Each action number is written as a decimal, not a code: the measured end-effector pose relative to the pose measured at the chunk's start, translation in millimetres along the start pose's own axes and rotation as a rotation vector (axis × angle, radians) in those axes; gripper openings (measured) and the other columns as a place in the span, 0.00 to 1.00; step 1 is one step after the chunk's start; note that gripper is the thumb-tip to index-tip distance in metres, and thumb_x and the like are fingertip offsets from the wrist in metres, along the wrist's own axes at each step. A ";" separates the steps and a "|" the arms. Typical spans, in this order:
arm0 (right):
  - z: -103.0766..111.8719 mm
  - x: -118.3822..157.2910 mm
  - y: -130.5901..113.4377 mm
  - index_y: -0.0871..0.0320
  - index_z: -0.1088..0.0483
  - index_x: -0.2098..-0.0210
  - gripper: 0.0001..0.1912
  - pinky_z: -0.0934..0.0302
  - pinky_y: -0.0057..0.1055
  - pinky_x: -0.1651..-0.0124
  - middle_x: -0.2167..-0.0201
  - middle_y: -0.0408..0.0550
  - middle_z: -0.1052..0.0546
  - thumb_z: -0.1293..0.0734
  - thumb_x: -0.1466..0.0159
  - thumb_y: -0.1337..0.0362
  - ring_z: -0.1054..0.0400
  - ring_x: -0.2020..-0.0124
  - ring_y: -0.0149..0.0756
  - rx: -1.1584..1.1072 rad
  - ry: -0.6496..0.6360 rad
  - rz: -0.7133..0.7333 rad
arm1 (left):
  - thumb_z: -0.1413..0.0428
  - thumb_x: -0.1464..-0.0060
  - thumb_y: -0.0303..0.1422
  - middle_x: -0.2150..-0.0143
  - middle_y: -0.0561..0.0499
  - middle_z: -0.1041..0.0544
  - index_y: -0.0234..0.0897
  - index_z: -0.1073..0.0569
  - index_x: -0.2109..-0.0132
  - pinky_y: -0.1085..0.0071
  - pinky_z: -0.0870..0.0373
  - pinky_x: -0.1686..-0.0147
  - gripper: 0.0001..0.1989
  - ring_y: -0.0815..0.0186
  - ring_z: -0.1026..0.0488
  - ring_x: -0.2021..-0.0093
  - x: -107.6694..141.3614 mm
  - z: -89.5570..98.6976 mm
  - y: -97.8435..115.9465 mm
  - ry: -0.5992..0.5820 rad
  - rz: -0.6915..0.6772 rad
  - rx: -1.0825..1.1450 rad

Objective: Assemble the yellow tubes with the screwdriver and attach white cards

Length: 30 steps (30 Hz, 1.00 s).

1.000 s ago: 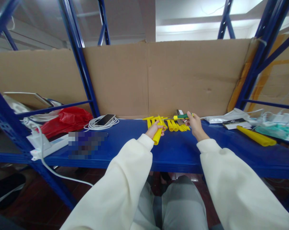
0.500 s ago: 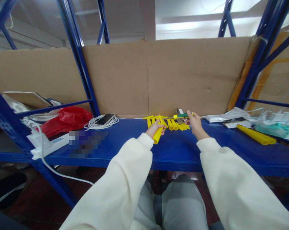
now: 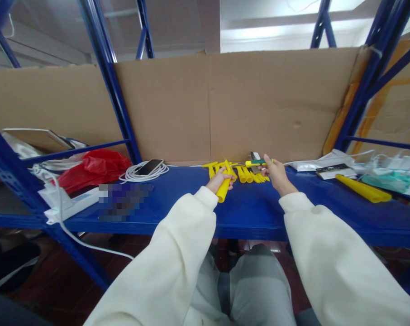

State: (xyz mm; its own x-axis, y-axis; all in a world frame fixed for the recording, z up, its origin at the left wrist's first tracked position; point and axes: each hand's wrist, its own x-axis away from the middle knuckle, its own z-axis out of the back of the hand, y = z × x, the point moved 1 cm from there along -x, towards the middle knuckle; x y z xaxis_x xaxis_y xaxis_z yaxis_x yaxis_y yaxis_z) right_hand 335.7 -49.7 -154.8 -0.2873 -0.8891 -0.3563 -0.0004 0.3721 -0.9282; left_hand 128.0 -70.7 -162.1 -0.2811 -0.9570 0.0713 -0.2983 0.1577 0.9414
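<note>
My left hand (image 3: 219, 182) is closed round a yellow plastic tube-like piece (image 3: 222, 194), whose open round end points towards me. In my right hand (image 3: 275, 173) is a screwdriver (image 3: 257, 162) with a green and yellow handle, held level. Its metal shaft reaches left to the top of the yellow piece; whether the tip touches a screw is too small to tell. Behind and between my hands, several more yellow tubes (image 3: 245, 174) and thin yellow parts (image 3: 260, 177) lie on the blue shelf (image 3: 178, 199).
A phone (image 3: 150, 168) lies on a coiled white cable (image 3: 130, 175) to the left, near a red plastic bag (image 3: 92, 170) and a white power strip (image 3: 79, 201). Long yellow pieces (image 3: 363, 189) lie on the right. Cardboard (image 3: 259, 99) closes off the back.
Both hands keep nearly the same place and grip, the screwdriver still at the yellow piece. The whole view has shifted very slightly.
</note>
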 end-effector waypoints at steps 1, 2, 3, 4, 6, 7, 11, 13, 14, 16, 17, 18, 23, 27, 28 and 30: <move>0.2 0.4 -0.3 0.55 0.37 0.73 0.26 0.46 0.22 0.85 0.83 0.41 0.28 0.30 0.42 0.39 0.42 0.89 0.24 -0.002 0.008 -0.003 | 0.50 0.46 0.19 0.71 0.54 0.31 0.43 0.49 0.30 0.76 0.40 0.82 0.38 0.72 0.37 0.82 -0.3 0.1 -0.3 0.000 0.004 0.000; 0.4 0.5 -0.4 0.55 0.37 0.74 0.27 0.46 0.22 0.85 0.83 0.42 0.28 0.30 0.42 0.38 0.41 0.89 0.24 -0.003 0.016 -0.002 | 0.50 0.46 0.19 0.71 0.54 0.30 0.44 0.49 0.30 0.76 0.40 0.82 0.39 0.72 0.37 0.82 -0.7 0.2 -0.6 0.001 0.007 0.001; 0.8 0.4 -0.3 0.55 0.37 0.74 0.27 0.46 0.22 0.86 0.84 0.42 0.28 0.30 0.43 0.38 0.41 0.89 0.24 -0.001 0.024 0.003 | 0.49 0.46 0.19 0.71 0.54 0.30 0.44 0.49 0.30 0.76 0.40 0.81 0.39 0.72 0.37 0.82 -0.9 0.2 -0.9 0.002 0.009 0.000; 1.2 0.1 -0.2 0.55 0.38 0.74 0.28 0.46 0.22 0.86 0.84 0.42 0.28 0.30 0.44 0.37 0.41 0.89 0.24 0.001 0.032 0.009 | 0.49 0.46 0.19 0.70 0.54 0.30 0.44 0.49 0.30 0.76 0.40 0.81 0.39 0.72 0.37 0.82 -1.0 0.1 -1.1 0.007 0.010 -0.002; 1.9 -0.7 0.2 0.55 0.38 0.75 0.29 0.47 0.23 0.86 0.84 0.42 0.29 0.30 0.45 0.35 0.41 0.89 0.25 0.006 0.044 0.030 | 0.49 0.46 0.19 0.70 0.54 0.30 0.43 0.48 0.30 0.76 0.40 0.82 0.38 0.72 0.37 0.83 -0.4 -0.7 -1.2 0.022 0.012 -0.014; 2.1 -1.0 0.3 0.55 0.38 0.75 0.30 0.47 0.23 0.86 0.85 0.42 0.29 0.30 0.46 0.34 0.41 0.89 0.25 0.008 0.047 0.041 | 0.49 0.46 0.20 0.70 0.54 0.30 0.43 0.48 0.31 0.76 0.40 0.82 0.37 0.72 0.37 0.83 0.3 -1.4 -1.1 0.029 0.014 -0.023; 2.1 -2.1 -1.0 0.54 0.38 0.75 0.30 0.46 0.24 0.86 0.86 0.41 0.31 0.32 0.46 0.33 0.40 0.89 0.27 -0.006 0.037 0.045 | 0.52 0.44 0.18 0.71 0.54 0.30 0.42 0.46 0.31 0.76 0.40 0.82 0.35 0.72 0.38 0.83 3.7 -4.2 0.3 0.036 0.026 -0.063; 1.9 -2.5 -2.5 0.54 0.39 0.75 0.30 0.45 0.24 0.86 0.87 0.41 0.31 0.33 0.43 0.33 0.39 0.89 0.28 -0.044 0.030 0.025 | 0.53 0.43 0.18 0.71 0.54 0.31 0.41 0.46 0.30 0.77 0.40 0.82 0.36 0.73 0.38 0.82 4.9 -4.8 1.2 0.034 0.032 -0.071; 1.8 -2.7 -3.4 0.54 0.39 0.74 0.29 0.44 0.25 0.85 0.87 0.41 0.31 0.34 0.42 0.34 0.39 0.89 0.28 -0.069 0.022 0.015 | 0.53 0.43 0.18 0.71 0.54 0.31 0.41 0.47 0.30 0.77 0.40 0.82 0.36 0.73 0.38 0.82 5.0 -4.8 1.5 0.034 0.034 -0.072; 1.3 -2.7 -5.3 0.54 0.39 0.74 0.28 0.42 0.25 0.85 0.87 0.41 0.31 0.35 0.40 0.36 0.38 0.88 0.29 -0.115 -0.005 0.005 | 0.53 0.43 0.18 0.71 0.53 0.31 0.40 0.47 0.29 0.77 0.41 0.82 0.36 0.73 0.38 0.82 4.1 -3.8 1.7 0.032 0.034 -0.069; 1.0 -2.4 -6.3 0.54 0.39 0.73 0.26 0.42 0.25 0.84 0.87 0.41 0.31 0.35 0.39 0.37 0.37 0.88 0.29 -0.132 -0.019 0.004 | 0.52 0.44 0.18 0.71 0.53 0.31 0.40 0.47 0.29 0.77 0.41 0.83 0.36 0.73 0.37 0.82 3.2 -2.9 1.4 0.029 0.034 -0.064; 0.7 -1.9 -7.4 0.54 0.39 0.73 0.25 0.41 0.25 0.84 0.87 0.41 0.31 0.35 0.38 0.39 0.37 0.88 0.30 -0.148 -0.028 0.003 | 0.51 0.44 0.18 0.70 0.53 0.31 0.40 0.47 0.29 0.77 0.40 0.83 0.37 0.73 0.37 0.82 2.0 -1.8 0.9 0.024 0.033 -0.056; -0.3 3.8 -11.9 0.54 0.39 0.73 0.22 0.43 0.22 0.85 0.87 0.41 0.29 0.33 0.36 0.44 0.39 0.89 0.27 -0.188 0.026 -0.022 | 0.46 0.45 0.21 0.69 0.53 0.30 0.43 0.46 0.30 0.77 0.41 0.82 0.38 0.73 0.37 0.82 -2.4 1.6 -2.2 -0.018 0.029 0.006; -0.7 6.7 -12.5 0.54 0.38 0.74 0.23 0.45 0.22 0.88 0.87 0.42 0.28 0.34 0.36 0.43 0.39 0.90 0.27 -0.112 0.062 -0.001 | 0.49 0.44 0.19 0.70 0.54 0.31 0.41 0.44 0.32 0.78 0.43 0.83 0.35 0.74 0.38 0.82 1.0 -1.3 -1.2 -0.013 0.039 -0.020; -0.8 6.8 -12.2 0.54 0.38 0.74 0.23 0.45 0.21 0.88 0.87 0.42 0.28 0.34 0.36 0.43 0.39 0.90 0.27 -0.099 0.070 0.007 | 0.49 0.44 0.19 0.70 0.54 0.32 0.41 0.43 0.32 0.78 0.43 0.84 0.34 0.74 0.38 0.83 2.3 -2.4 -0.5 -0.011 0.041 -0.027; -1.0 6.6 -11.7 0.54 0.38 0.74 0.23 0.45 0.21 0.89 0.88 0.42 0.28 0.33 0.37 0.43 0.40 0.91 0.26 -0.105 0.086 0.004 | 0.50 0.43 0.19 0.71 0.54 0.32 0.41 0.43 0.32 0.78 0.43 0.84 0.33 0.74 0.38 0.83 4.2 -4.1 0.6 -0.008 0.046 -0.041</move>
State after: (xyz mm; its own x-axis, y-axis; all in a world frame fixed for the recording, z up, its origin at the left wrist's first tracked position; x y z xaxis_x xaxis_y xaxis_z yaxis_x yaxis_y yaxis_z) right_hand 332.9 -59.7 -146.2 -0.3687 -0.8630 -0.3454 -0.0979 0.4056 -0.9088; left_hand 130.3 -75.7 -159.9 -0.3012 -0.9469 0.1127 -0.2475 0.1918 0.9497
